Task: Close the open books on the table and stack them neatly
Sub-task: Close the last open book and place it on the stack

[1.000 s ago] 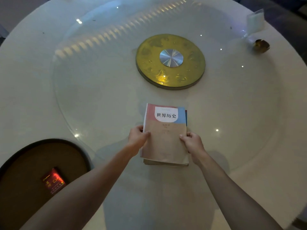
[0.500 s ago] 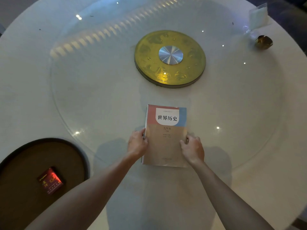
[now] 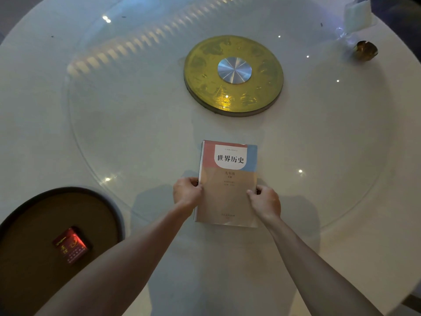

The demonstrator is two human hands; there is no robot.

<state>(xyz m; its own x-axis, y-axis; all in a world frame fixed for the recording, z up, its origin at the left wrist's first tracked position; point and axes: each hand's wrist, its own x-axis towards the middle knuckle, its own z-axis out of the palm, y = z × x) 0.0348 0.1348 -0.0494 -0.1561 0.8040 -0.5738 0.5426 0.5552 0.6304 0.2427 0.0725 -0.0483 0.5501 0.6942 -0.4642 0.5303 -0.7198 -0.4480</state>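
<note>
White round counter (image 3: 341,201): we grip the closed book stack (image 3: 227,197) at 6 o'clock, left hand (image 3: 186,193) and right hand (image 3: 265,201) clasping its sides.

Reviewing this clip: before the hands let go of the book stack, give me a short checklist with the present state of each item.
1. Top book closed, cover up: ok.
2. Left hand on the stack's left edge: ok.
3. Right hand on its right edge: ok.
4. Edges of the books underneath flush: cannot tell; only a sliver shows at the left edge.
5. Stack resting flat on the glass turntable: ok.
6. No open books left on the table: ok in this view.
</note>
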